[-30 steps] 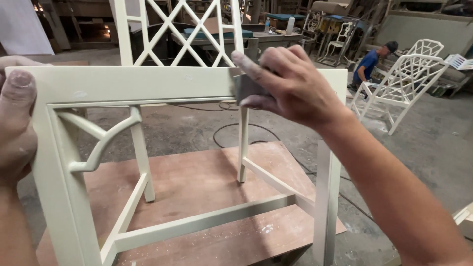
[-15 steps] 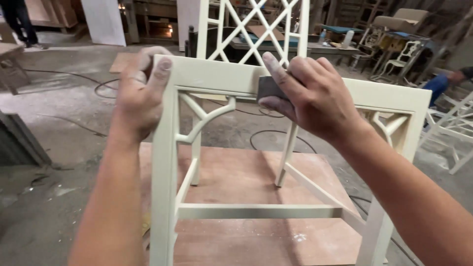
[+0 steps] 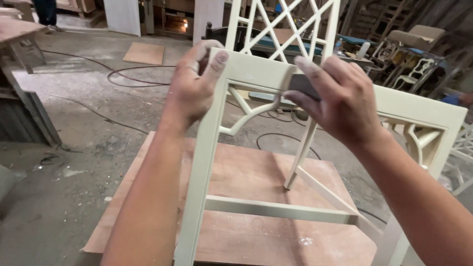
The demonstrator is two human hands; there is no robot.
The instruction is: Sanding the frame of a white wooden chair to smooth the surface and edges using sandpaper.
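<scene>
Gripping a small grey sanding block (image 3: 301,84) between thumb and dusty fingertips, the right hand (image 3: 340,101) has its grip closed tight on the block and presses it flat against the front seat rail (image 3: 256,73) of a cream-painted chair frame (image 3: 204,162). The block sits on the face of the rail toward its left part, just right of the corner. The left hand (image 3: 194,86) wraps that corner where rail meets front leg, its grip shut on the wood, thumb laid over the top edge and fingers behind, steadying the frame.

How far the sanding has gone is hard to judge: the paint on the rail looks matte and even along its whole length, and no clear line sets a rubbed stretch apart from an untouched one. White dust on both hands and on the bench suggests a fair amount of rubbing is done. The curved corner brackets (image 3: 249,114), the stretchers (image 3: 276,209) and the legs show no sign either way.

The chair stands on a low plywood bench (image 3: 246,172) speckled with pale dust, its lattice back (image 3: 286,24) rising beyond the hands. Black cables (image 3: 123,74) trail over the concrete floor (image 3: 74,133), and more white chairs (image 3: 411,69) stand among clutter at the far right.
</scene>
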